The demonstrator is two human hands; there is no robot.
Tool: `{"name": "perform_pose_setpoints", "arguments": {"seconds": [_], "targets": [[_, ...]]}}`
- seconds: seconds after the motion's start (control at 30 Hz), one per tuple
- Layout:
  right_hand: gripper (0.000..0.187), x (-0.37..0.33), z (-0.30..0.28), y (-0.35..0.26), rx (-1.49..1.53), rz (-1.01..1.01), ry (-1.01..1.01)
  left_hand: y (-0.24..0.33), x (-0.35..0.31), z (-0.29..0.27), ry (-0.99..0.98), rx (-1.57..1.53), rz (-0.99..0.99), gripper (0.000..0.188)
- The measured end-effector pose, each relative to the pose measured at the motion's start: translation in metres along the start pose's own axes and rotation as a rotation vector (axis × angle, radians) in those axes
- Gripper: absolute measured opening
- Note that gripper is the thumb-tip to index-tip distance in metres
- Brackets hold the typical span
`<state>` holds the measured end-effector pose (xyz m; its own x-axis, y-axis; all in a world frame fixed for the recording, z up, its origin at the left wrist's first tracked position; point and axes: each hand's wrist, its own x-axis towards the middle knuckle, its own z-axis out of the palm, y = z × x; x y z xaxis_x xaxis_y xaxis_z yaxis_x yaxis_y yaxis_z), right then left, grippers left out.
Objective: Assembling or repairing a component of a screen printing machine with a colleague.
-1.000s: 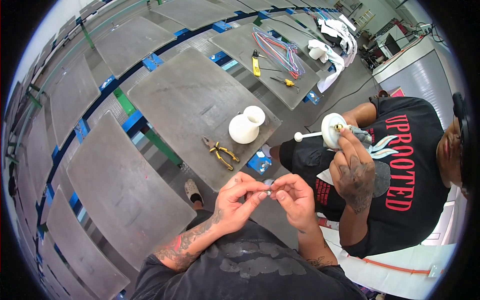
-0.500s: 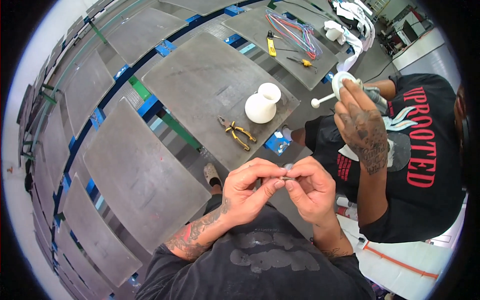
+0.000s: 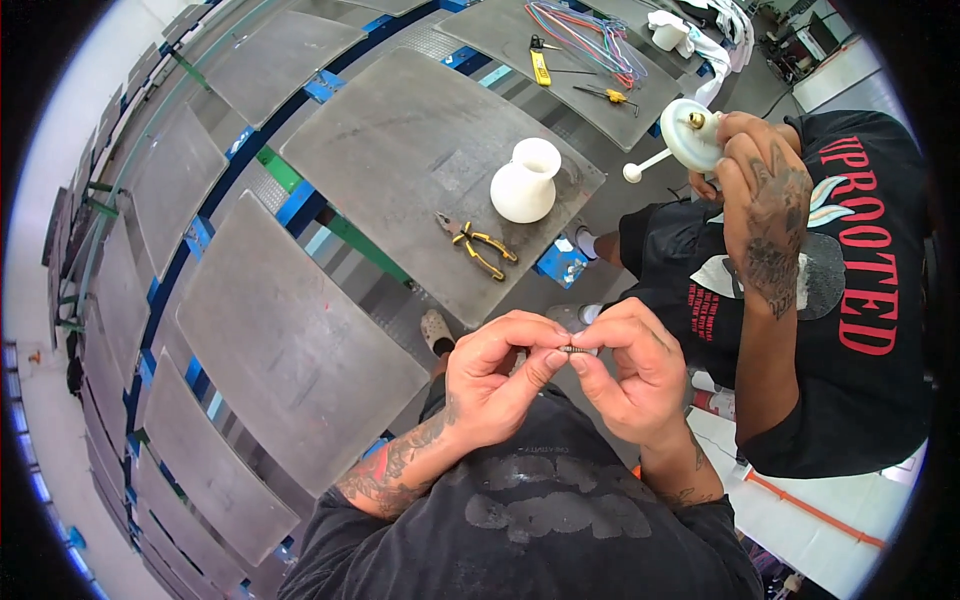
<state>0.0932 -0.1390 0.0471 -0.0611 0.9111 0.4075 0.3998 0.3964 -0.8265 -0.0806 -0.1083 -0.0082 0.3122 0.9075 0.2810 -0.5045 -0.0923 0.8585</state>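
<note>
A small ribbed metal piece, like a spring or a screw, is pinched between my hands in front of my chest. My left hand grips one end with thumb and fingertips. At the other end, the thumb and fingers of my right hand close on it. Most of the piece is covered by fingertips. Beyond my hands, yellow-handled pliers lie with handles apart on a grey metal plate. A white vase-shaped part stands upright on the same plate, near its right corner.
At right, a co-worker in a black shirt holds a white disc-shaped part with a ball-ended rod. A farther plate bears a yellow tool, a yellow-handled screwdriver and coloured tubing. More grey plates run along the left.
My hands still pinch the metal piece, with the right hand slightly farther right. The co-worker's hands and white part have shifted right, and the disc has turned, showing a brass fitting. The view has shifted slightly.
</note>
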Motion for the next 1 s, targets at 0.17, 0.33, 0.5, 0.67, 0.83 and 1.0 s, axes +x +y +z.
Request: {"name": "perform_pose_setpoints", "arguments": {"seconds": [0.17,0.33,0.5,0.67,0.83,1.0], "targets": [[0.021,0.0,-0.002,0.0,-0.014,-0.004,0.007,-0.004,0.0,0.006,0.003,-0.022,-0.013,0.012],[0.022,0.002,-0.004,0.002,-0.023,-0.017,0.003,-0.007,0.001,0.01,0.025,0.012,-0.01,0.01],[0.022,0.004,-0.007,0.0,-0.089,-0.059,0.001,-0.01,0.003,0.012,0.038,0.061,0.035,0.01],[0.022,0.006,-0.009,0.001,-0.143,-0.093,0.006,-0.011,0.005,0.017,0.064,0.004,-0.022,0.009],[0.022,0.007,-0.01,0.0,-0.205,-0.12,0.001,-0.013,0.006,0.019,0.07,0.033,-0.035,0.008],[0.024,0.007,-0.011,0.003,-0.227,-0.141,-0.013,-0.016,0.006,0.015,0.054,0.23,0.012,0.009]]}}
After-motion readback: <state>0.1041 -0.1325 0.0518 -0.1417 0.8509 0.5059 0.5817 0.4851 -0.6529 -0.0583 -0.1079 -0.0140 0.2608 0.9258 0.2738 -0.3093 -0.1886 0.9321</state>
